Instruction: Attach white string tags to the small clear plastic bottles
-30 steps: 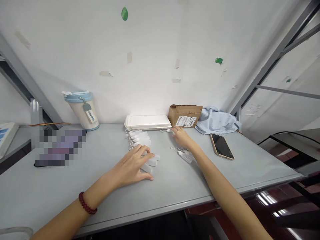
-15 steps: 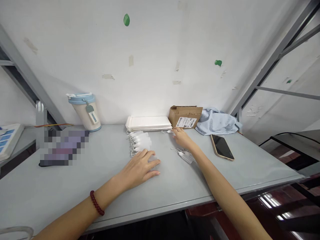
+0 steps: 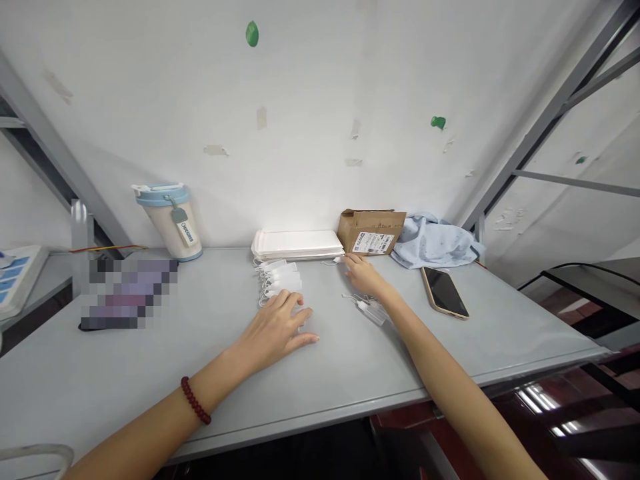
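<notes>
My left hand (image 3: 280,325) lies palm down, fingers apart, over the near end of a row of small translucent plastic pieces (image 3: 283,279) with white tips and string loops. Its fingers partly cover the nearest piece. Reaching further back, my right hand (image 3: 365,275) has its fingers closed around one such piece, whose white tip (image 3: 337,260) and loop stick out on the left; the rest is hidden. Below my right wrist lie several more loose translucent pieces (image 3: 373,311), partly covered by the forearm. A stack of flat white packets (image 3: 300,243) sits behind both hands.
An open cardboard box (image 3: 373,233) and a crumpled light blue cloth (image 3: 435,243) stand along the wall. A phone (image 3: 444,293) lies at the right. On the left are a tumbler (image 3: 170,223) and a blurred purple item (image 3: 130,293). Metal frame posts flank the grey table (image 3: 210,293).
My left hand has shifted slightly back and to the left over the row. My right hand stays almost where it was, by the stack and box.
</notes>
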Action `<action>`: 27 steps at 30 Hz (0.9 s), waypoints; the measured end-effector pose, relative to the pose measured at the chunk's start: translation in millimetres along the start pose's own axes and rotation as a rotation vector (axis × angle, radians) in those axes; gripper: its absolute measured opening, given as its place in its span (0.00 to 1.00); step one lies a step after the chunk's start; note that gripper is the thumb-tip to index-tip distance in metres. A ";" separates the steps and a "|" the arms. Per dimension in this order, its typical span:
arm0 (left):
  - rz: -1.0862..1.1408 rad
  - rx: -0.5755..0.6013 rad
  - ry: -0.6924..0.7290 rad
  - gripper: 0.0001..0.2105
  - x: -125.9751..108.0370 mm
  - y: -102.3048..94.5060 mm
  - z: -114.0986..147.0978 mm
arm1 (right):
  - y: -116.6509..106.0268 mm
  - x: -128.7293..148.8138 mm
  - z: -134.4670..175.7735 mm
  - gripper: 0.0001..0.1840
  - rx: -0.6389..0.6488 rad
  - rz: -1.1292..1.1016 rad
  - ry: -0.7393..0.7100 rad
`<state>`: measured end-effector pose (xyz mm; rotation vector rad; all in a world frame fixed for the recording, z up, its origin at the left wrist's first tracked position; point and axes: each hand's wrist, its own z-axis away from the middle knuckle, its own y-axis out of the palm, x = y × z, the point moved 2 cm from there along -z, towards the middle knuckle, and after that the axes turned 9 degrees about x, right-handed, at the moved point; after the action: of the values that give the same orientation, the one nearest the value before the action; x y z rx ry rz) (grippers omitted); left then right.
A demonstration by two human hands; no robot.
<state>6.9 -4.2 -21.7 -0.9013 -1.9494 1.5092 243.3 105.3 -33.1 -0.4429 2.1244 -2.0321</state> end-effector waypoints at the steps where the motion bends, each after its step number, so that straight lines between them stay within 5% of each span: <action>1: -0.002 -0.001 -0.004 0.18 0.2 0.2 0.0 | -0.5 0.0 0.1 0.24 -0.002 -0.001 0.001; 14: 0.097 -0.046 -0.041 0.22 7.5 0.8 0.9 | -4.2 -5.8 -0.3 0.21 -0.018 -0.034 0.048; 27: 0.151 -0.256 -0.132 0.11 14.2 -10.7 1.1 | 5.8 -12.7 -5.9 0.26 -0.001 -0.063 -0.020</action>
<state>-5.2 4.2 -11.6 -1.1030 -2.2520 1.4550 252.7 115.2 -39.6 -0.5343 2.1260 -2.0502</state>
